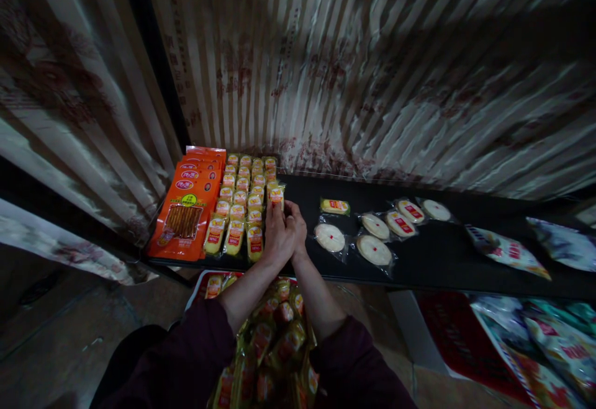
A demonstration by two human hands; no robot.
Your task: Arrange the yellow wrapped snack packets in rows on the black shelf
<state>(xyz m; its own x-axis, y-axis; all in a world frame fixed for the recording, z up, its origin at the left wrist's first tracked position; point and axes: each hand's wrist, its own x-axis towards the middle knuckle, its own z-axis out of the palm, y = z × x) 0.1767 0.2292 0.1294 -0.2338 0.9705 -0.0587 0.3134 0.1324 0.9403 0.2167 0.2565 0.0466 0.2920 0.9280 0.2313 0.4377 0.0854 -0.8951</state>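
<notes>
Where the striped, pleated curtain (288, 74) ends at the bottom, a long black shelf (437, 254) runs left to right. Room is dim. Tiled floor (60, 334) shows below. Under the shelf: a red-rimmed box (198, 288) full of small yellow packs (261, 334), near side, between the forearms; at right, a red and white box (451, 334) with printed bags (554, 341) beside it.

On the shelf, far left: overlapping orange bags (189, 207). Just right of them, rows of yellow packs (235, 235) with red and white labels, near to far. Right of the hands: one loose pack (334, 206) lying sideways, then round white cakes (374, 250) in clear wrap, two with red labels. Two large bags (510, 251) at the right end.

The pack being handled (275, 197) is at the right edge of the rows, directly beyond the fingertips, touching or nearly touching its neighbours; can't tell which.

Left hand (278, 235): fingers partly curled together, tips at the near end of that pack. Right hand (298, 228): right against the left, fingers bent toward the same pack. Pinch or just contact: can't tell for either hand, near part of the pack is covered.
</notes>
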